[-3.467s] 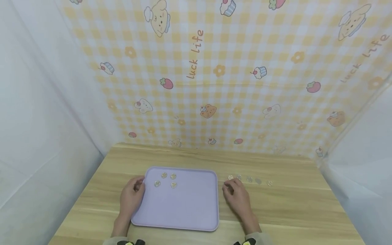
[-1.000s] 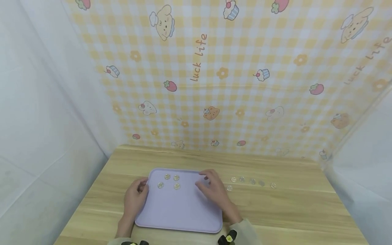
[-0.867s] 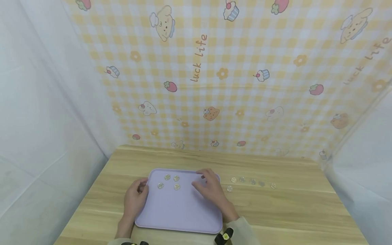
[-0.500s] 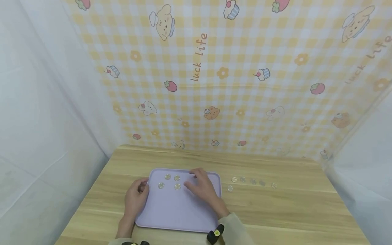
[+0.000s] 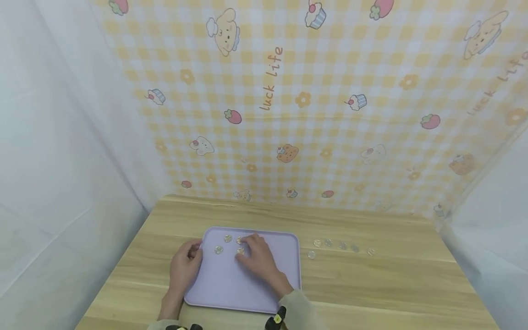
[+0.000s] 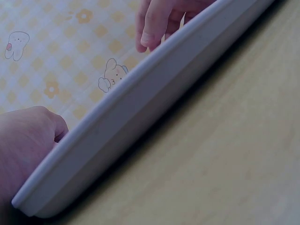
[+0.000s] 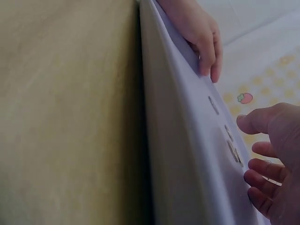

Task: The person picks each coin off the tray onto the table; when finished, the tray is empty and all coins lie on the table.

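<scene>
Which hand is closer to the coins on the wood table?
The right hand. It's over the purple tray, left of those coins; the left hand is farther off, by the tray's left edge.

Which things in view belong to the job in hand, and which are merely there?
Belongs: lilac tray; four coins on it; left hand at its edge; right hand near two coins; likely six more coins beside the tray.

Merely there: wooden table; patterned cloth; white side sheets.

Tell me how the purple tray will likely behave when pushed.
The tray looks flat and unbent, so it is probably stiff. Lying broad and low on the table, it would likely slide rather than tip. The four coins on it look loose and may shift, though its raised rim should probably contain them.
</scene>
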Demonstrator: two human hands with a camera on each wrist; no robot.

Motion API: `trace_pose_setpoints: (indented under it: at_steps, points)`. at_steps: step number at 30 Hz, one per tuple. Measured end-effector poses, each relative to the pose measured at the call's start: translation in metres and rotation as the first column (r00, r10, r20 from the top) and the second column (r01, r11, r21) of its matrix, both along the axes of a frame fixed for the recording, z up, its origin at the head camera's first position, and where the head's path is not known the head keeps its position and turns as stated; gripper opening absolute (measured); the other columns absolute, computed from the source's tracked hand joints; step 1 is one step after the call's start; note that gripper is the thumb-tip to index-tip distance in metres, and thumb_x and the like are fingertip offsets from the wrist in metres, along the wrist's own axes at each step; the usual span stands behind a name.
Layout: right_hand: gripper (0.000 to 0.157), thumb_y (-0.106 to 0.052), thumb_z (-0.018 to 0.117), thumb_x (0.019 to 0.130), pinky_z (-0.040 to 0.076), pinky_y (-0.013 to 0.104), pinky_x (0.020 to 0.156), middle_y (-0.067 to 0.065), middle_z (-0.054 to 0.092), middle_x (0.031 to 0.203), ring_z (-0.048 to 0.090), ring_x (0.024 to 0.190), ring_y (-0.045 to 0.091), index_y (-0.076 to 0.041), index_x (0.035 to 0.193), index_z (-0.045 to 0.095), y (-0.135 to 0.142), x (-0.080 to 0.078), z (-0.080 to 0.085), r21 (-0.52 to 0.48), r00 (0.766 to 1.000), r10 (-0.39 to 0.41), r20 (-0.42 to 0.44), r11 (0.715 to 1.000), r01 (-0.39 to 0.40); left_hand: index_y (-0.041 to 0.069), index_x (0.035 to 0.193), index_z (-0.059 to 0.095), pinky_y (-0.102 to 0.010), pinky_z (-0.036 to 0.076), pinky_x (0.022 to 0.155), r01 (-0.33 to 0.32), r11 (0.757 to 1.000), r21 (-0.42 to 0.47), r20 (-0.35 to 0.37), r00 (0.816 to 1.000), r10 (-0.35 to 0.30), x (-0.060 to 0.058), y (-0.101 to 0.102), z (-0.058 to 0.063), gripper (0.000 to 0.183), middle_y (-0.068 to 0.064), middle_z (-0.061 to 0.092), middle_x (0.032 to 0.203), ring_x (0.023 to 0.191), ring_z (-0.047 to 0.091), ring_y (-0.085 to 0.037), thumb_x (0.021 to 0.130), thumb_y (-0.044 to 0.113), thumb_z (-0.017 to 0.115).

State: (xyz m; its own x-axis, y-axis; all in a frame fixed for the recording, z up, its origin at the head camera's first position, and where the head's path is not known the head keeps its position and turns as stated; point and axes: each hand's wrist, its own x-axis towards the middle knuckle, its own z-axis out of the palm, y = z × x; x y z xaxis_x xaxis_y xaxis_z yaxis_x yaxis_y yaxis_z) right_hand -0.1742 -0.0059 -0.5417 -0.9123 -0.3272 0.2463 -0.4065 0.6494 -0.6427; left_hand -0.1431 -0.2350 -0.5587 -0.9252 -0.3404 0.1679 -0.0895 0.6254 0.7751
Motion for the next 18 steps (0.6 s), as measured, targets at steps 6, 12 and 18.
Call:
trace_pose_setpoints:
  at_steps: [6, 12, 18]
  points:
    - [0.037, -0.022, 0.077, 0.08, 0.049, 0.035, 0.089, 0.005, 0.068, 0.11, 0.059, 0.101, 0.023, -0.008, 0.113, 0.068, -0.007, 0.004, -0.004, -0.001, 0.998, -0.025, -0.056, 1.0, 0.025, 0.008, 0.12, 0.068, -0.02, 0.049, 0.068, -0.001, 1.0, 0.0, -0.007, 1.0, 0.001, 0.0, 0.001, 0.0, 0.028, -0.008, 0.07, 0.1, 0.082, 0.059, -0.014, 0.092, 0.01, 0.064]
    - [0.026, -0.021, 0.077, 0.081, 0.046, 0.03, 0.083, 0.001, 0.067, 0.106, 0.056, 0.096, 0.018, -0.012, 0.105, 0.071, -0.012, 0.004, -0.01, 0.059, 0.994, -0.042, -0.097, 0.997, 0.047, 0.008, 0.121, 0.067, -0.02, 0.05, 0.068, 0.002, 1.0, 0.004, -0.004, 1.0, -0.002, -0.001, 0.001, -0.001, 0.029, -0.008, 0.07, 0.102, 0.083, 0.06, -0.015, 0.092, 0.009, 0.063]
    - [0.011, -0.02, 0.076, 0.085, 0.046, 0.029, 0.083, -0.003, 0.065, 0.102, 0.055, 0.094, 0.015, -0.016, 0.095, 0.074, -0.012, 0.004, -0.013, 0.1, 0.984, -0.016, -0.18, 0.994, 0.035, 0.008, 0.12, 0.067, -0.02, 0.05, 0.069, -0.005, 1.0, -0.002, -0.002, 1.0, 0.005, -0.001, 0.002, -0.001, 0.028, -0.008, 0.07, 0.102, 0.084, 0.06, -0.016, 0.093, 0.01, 0.063]
